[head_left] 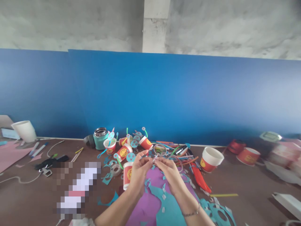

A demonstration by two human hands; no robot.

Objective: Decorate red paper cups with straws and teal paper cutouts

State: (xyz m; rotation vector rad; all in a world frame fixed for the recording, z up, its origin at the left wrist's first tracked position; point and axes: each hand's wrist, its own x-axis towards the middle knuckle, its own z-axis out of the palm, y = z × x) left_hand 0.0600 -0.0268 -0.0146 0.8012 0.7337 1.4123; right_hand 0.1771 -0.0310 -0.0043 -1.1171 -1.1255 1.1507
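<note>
My left hand (141,168) and my right hand (168,169) meet at the middle of the desk, fingertips pinched together on a small whitish piece (155,158), too small to identify. Below them lie purple paper (147,204) and cut teal paper (169,210) with small white bits on it. A red paper cup (127,175) stands just left of my left hand, partly hidden by it. Behind it, more red cups (124,153) carry teal paper faces (130,157) and green stems. A clear tape roll (115,169) lies left of the cups.
Red-handled scissors (201,179), pipe cleaners (194,160) and stacked cups (211,159) are on the right, with teal scraps (218,212) nearer. Leftward are an open teal flask (100,139), keys (47,171), a white cup (24,131) and a pixelated area. A blue partition (150,97) stands behind.
</note>
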